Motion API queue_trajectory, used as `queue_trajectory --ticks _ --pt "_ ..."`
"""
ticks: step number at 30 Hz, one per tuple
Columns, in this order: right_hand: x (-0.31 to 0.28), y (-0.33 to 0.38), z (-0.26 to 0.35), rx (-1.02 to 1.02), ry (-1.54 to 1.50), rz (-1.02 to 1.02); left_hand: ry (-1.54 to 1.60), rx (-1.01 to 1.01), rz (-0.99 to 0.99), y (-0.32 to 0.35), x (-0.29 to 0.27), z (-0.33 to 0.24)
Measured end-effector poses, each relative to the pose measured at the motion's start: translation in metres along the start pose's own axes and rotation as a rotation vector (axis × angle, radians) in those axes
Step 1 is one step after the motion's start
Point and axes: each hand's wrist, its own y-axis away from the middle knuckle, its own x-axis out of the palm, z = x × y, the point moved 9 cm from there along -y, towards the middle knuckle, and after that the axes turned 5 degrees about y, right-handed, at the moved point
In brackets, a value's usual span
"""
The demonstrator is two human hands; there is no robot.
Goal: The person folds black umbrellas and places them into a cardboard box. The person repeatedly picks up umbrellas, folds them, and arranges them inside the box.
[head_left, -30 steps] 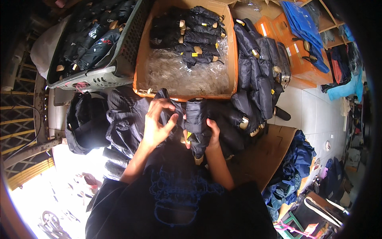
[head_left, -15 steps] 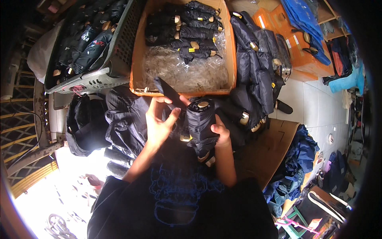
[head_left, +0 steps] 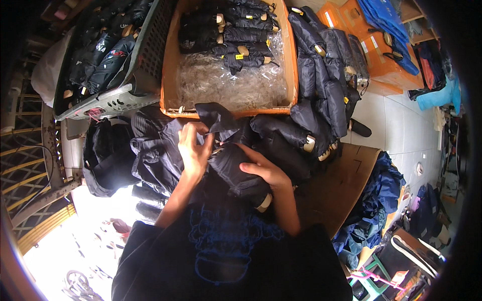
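Beside an open carton (head_left: 171,65), the left hand (head_left: 192,145) pinches black cloth (head_left: 219,118); the right hand (head_left: 267,168) grips an umbrella (head_left: 233,173).

The umbrella (head_left: 238,173) and cover (head_left: 218,118) are plain black, the carton (head_left: 170,75) orange-brown, the basket (head_left: 118,100) grey, the cloth (head_left: 379,190) dark blue, the shirt (head_left: 165,261) black with blue line drawing.

Strong white light floods in from eight o'clock, burning out the pale, flat ground (head_left: 50,256); crinkled clear plastic film (head_left: 226,93) glints at twelve. The black fabric shirt (head_left: 231,256) at six sinks into shadow. Fisheye curvature bends straight edges toward the blackened rim.
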Motion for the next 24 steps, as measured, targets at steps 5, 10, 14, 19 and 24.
queue_trajectory --ticks 5,10,14,19,24 --pt "0.002 -0.010 0.011 -0.162 0.143 -0.041 -0.048 0.080 0.020 -0.004 -0.003 -0.012" --pt "0.011 -0.004 0.025 -0.129 0.227 0.097 -0.055 0.128 0.045 -0.003 -0.003 -0.014" --pt "-0.005 -0.007 0.005 -0.050 0.078 -0.055 -0.005 0.094 0.048 -0.002 -0.003 -0.009" --pt "-0.016 -0.002 0.005 -0.067 0.088 -0.154 0.010 0.140 0.125 -0.004 -0.006 -0.015" --pt "-0.008 0.002 0.029 -0.222 0.400 -0.192 0.016 0.073 0.132 -0.006 -0.011 -0.019"
